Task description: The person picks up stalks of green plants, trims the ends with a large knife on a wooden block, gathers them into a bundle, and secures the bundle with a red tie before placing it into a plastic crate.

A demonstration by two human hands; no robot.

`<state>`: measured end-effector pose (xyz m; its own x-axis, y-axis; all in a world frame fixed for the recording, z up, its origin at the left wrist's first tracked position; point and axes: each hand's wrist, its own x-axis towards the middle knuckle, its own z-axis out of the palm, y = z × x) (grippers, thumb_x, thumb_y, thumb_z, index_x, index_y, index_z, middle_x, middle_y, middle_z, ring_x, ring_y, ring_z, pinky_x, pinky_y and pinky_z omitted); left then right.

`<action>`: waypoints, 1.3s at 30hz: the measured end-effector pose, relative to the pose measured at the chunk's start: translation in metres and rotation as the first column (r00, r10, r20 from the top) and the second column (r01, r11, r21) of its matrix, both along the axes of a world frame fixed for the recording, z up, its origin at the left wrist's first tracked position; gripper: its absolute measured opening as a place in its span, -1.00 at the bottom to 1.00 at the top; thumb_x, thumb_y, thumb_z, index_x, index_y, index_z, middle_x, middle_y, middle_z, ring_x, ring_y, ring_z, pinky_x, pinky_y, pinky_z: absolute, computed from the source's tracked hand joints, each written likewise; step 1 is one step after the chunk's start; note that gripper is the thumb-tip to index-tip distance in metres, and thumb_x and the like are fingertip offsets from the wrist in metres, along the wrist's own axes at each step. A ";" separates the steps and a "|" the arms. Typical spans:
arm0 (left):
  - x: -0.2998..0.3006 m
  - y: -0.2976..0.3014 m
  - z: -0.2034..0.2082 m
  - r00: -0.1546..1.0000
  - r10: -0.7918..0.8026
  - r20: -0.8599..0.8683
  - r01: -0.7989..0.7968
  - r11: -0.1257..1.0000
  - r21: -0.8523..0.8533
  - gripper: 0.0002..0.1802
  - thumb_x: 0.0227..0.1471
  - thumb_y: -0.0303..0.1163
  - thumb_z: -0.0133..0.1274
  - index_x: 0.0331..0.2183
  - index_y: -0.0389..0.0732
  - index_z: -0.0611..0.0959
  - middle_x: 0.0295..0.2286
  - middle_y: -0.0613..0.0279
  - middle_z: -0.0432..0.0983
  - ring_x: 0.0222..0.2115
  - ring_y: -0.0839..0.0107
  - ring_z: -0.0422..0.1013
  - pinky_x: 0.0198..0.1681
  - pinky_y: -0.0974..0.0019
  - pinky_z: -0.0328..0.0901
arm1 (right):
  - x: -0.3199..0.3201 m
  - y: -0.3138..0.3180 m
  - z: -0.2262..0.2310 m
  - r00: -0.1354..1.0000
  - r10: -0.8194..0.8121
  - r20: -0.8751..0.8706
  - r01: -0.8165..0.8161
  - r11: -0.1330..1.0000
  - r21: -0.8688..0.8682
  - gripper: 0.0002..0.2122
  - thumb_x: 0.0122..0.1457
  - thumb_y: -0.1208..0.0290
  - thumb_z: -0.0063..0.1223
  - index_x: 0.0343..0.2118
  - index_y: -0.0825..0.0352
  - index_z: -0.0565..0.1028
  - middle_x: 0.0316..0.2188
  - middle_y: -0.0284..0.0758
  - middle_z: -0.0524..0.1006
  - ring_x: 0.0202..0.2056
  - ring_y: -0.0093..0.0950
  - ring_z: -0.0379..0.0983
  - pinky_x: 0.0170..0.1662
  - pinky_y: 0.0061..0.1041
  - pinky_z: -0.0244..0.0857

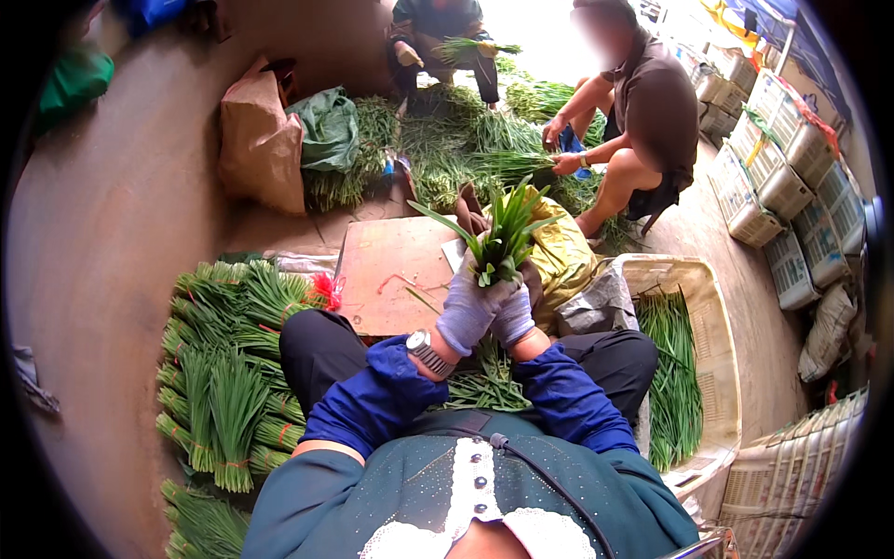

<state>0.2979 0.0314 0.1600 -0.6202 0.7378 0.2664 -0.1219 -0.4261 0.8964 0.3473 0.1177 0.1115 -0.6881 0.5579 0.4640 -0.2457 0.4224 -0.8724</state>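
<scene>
My left hand [463, 315], in a pale lavender glove, is closed around a bunch of garlic chives [507, 235] in front of my body. Close against it, my right hand [512, 315] wears a similar glove and also grips the bunch low down; its fingers are partly hidden. The leaves fan out beyond both hands. Loose green cuttings [486, 380] lie in my lap below my wrists. Just past my hands stands a reddish board-topped surface [391, 270], with a bundle of red ties [326, 291] at its left edge.
Tied chive bundles [228, 401] are stacked at my left. A cream plastic crate [722, 373] with long chives [669, 382] stands at my right, near a yellow sack [563, 252]. Two people sit beyond, around a large chive heap [447, 154]. Stacked crates [792, 177] line the right.
</scene>
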 end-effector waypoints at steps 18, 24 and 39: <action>-0.112 -0.019 -0.025 0.664 -0.562 -0.494 0.545 0.815 -0.194 -0.38 0.00 -0.05 0.19 0.02 -0.21 0.56 0.18 -0.04 0.26 0.23 0.14 0.12 0.27 -0.01 0.01 | -0.024 0.032 0.015 0.734 0.548 0.401 -0.614 0.788 0.049 -0.69 -0.27 0.26 0.44 -0.41 0.25 0.63 -0.36 -0.36 0.63 -0.31 -0.55 0.54 -0.15 -0.48 0.40; -0.117 -0.043 -0.060 0.829 -0.427 0.361 0.378 0.904 0.201 -0.59 0.13 -0.19 0.10 -0.19 -0.39 0.61 -0.16 0.00 0.57 -0.05 0.12 0.45 0.16 0.04 0.24 | -0.032 0.088 0.000 0.638 0.599 0.484 -0.337 0.783 -0.523 -0.67 0.13 0.12 0.14 -0.21 0.28 0.59 -0.37 -0.42 0.57 -0.38 -0.48 0.48 -0.27 -0.48 0.38; -0.161 -0.074 -0.066 0.858 -0.146 0.492 -0.049 0.931 0.362 -0.80 0.16 -0.19 0.07 -0.28 -0.09 0.62 -0.31 0.33 0.57 -0.16 0.28 0.45 0.07 -0.11 0.26 | 0.063 0.087 0.006 0.964 0.206 0.167 -0.131 0.917 -0.376 -0.57 0.14 0.49 0.15 0.08 0.44 0.39 -0.06 -0.25 0.51 -0.04 -0.49 0.42 0.08 -0.51 0.28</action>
<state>0.1372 -0.0429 0.0936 -0.7048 0.6880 0.1727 -0.5414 -0.6791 0.4957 0.4104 0.2043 0.1179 -0.8435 0.5282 0.0979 -0.0906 0.0398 -0.9951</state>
